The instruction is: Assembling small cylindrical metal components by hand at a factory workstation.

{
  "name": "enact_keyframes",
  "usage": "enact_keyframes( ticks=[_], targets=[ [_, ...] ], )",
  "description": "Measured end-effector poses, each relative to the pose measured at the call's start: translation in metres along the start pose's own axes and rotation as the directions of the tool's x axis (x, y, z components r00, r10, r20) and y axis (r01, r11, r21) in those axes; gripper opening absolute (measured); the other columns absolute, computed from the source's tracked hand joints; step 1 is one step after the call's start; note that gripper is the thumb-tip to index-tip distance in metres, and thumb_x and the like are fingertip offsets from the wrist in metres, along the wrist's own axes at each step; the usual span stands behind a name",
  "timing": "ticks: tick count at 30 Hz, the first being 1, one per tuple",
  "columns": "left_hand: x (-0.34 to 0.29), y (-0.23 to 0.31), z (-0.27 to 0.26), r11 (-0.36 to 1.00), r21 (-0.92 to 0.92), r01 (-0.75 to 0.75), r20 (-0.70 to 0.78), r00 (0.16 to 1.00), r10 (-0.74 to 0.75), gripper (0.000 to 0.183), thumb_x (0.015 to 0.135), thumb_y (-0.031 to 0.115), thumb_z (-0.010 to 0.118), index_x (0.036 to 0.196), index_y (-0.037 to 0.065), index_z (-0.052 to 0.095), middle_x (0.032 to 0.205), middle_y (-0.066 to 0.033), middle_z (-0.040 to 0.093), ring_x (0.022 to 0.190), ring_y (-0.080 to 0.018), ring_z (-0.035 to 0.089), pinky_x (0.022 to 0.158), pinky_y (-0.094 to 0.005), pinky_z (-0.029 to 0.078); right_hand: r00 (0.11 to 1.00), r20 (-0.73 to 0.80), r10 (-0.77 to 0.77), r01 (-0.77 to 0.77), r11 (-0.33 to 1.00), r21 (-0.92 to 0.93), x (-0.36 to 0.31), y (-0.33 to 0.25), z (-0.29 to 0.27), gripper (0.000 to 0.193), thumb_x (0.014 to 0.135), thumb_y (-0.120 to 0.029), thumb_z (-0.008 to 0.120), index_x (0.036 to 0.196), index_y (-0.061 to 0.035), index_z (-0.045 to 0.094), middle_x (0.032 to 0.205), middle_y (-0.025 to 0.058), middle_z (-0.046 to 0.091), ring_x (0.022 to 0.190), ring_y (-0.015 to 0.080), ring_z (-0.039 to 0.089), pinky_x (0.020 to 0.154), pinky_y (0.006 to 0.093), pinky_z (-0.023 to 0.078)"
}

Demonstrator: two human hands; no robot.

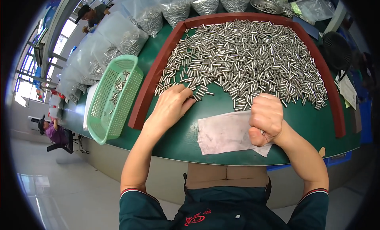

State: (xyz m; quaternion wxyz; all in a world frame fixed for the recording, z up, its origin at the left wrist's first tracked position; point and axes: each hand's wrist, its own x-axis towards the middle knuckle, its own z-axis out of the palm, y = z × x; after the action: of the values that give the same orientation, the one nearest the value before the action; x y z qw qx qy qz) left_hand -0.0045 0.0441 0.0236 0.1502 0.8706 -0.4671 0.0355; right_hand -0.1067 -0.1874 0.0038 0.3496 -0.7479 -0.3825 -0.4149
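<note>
Along the back-left edge of the green bench (pixel 178 145), filled plastic bags (pixel 118 34) are standing in a row. Toward the left end, a pale green basket (pixel 126 98) is holding a few metal pins (pixel 119 85). Beside it, a red-brown frame (pixel 151 81) is bordering three sides of a broad heap (pixel 253 56) of similar pins, its open side facing the bench's front edge. The person's left hand (pixel 170 106) is reaching to the heap's front-left corner, its fingers bending down toward the pins; whether they are pinching any, one cannot tell. Farther right, a pinkish-white cloth (pixel 221 133) is lying near the front edge. Over the cloth's right end, the right hand (pixel 267 119) is making a fist, its fingers curling tightly and hiding whatever may be inside.
</note>
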Motion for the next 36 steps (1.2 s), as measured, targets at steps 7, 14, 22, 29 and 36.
enact_keyframes(
  ticks=[7,14,22,29,36],
  targets=[
    [0.016,0.013,-0.011,0.989,-0.134,0.056,-0.004,0.998,-0.057,0.010,0.073,0.006,0.061,0.079,0.000,0.056,0.068,-0.0113,0.058,0.057,-0.0202,0.056,0.051,-0.0295,0.042,0.998,-0.064,0.021,-0.024,0.999,-0.046,0.001,0.005,-0.009,0.027,0.059,-0.015,0.055,0.047,-0.0086,0.031,0.047,0.0022,0.025,0.038,0.0180,0.027,0.037,0.0296,0.019],
    [0.039,0.031,0.024,-0.106,-0.915,0.390,0.404,0.881,-0.246,0.020,0.081,0.003,0.054,0.101,-0.002,0.054,0.080,-0.0095,0.061,0.068,-0.0114,0.057,0.064,-0.0221,0.048,0.911,-0.243,0.332,-0.242,0.911,0.334,0.006,-0.009,-0.011,0.021,0.067,-0.006,0.047,0.050,-0.0023,0.036,0.046,0.0058,0.035,0.037,0.0189,0.032,0.036,0.0299,0.025],
    [0.029,0.030,0.028,-0.198,-0.873,0.445,0.483,0.846,-0.228,0.017,0.084,0.005,0.052,0.099,-0.001,0.056,0.080,-0.0099,0.061,0.066,-0.0121,0.058,0.063,-0.0236,0.049,0.717,-0.282,0.638,-0.375,0.694,0.615,0.003,-0.013,-0.004,0.033,0.081,-0.012,0.038,0.050,-0.0024,0.034,0.044,0.0028,0.036,0.039,0.0108,0.030,0.037,0.0255,0.024],
    [0.026,0.029,0.033,-0.119,-0.899,0.422,0.438,0.874,-0.211,0.015,0.083,0.007,0.055,0.095,0.000,0.056,0.081,-0.0104,0.062,0.069,-0.0130,0.059,0.063,-0.0243,0.049,0.639,-0.227,0.735,-0.472,0.608,0.639,0.001,-0.015,-0.002,0.036,0.083,-0.014,0.038,0.050,-0.0027,0.033,0.044,0.0026,0.035,0.040,0.0089,0.029,0.038,0.0243,0.023],
    [0.021,0.044,0.034,0.451,-0.867,0.213,0.141,0.972,-0.188,0.013,0.078,0.001,0.058,0.090,-0.001,0.061,0.077,-0.0053,0.058,0.066,-0.0106,0.054,0.061,-0.0224,0.046,0.510,-0.126,0.851,-0.419,0.374,0.827,0.004,-0.018,-0.004,0.037,0.087,-0.018,0.035,0.052,-0.0065,0.031,0.046,-0.0006,0.028,0.044,0.0080,0.024,0.043,0.0242,0.021]
  ],
)
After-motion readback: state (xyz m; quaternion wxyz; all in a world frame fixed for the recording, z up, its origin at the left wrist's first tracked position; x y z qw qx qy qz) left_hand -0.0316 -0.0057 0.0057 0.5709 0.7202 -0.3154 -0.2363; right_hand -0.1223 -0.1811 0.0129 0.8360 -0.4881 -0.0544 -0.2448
